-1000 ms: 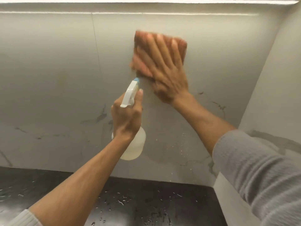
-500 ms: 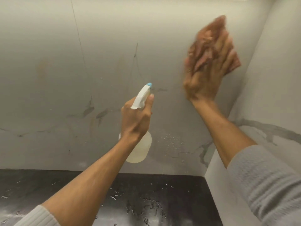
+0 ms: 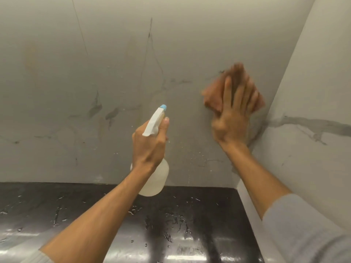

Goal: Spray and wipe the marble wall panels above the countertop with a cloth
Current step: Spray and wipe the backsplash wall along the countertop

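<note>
My right hand [image 3: 232, 114] presses an orange-brown cloth [image 3: 213, 96] flat against the grey marble wall panel [image 3: 114, 73], close to the right corner; both are blurred by motion. My left hand [image 3: 150, 145] grips a white spray bottle [image 3: 154, 179] with a blue nozzle tip [image 3: 163, 107], held upright in front of the panel, nozzle toward the wall. Small droplets dot the panel below the cloth.
A side marble panel [image 3: 307, 111] with a dark vein meets the back panel at the right. Below lies a glossy black countertop [image 3: 171, 224], wet with scattered droplets. Grey sleeves cover both forearms near the frame's bottom.
My right hand with the cloth swept from the upper middle of the panel to the right, then down toward the corner. The left hand kept the bottle steady; the view tilted down.
</note>
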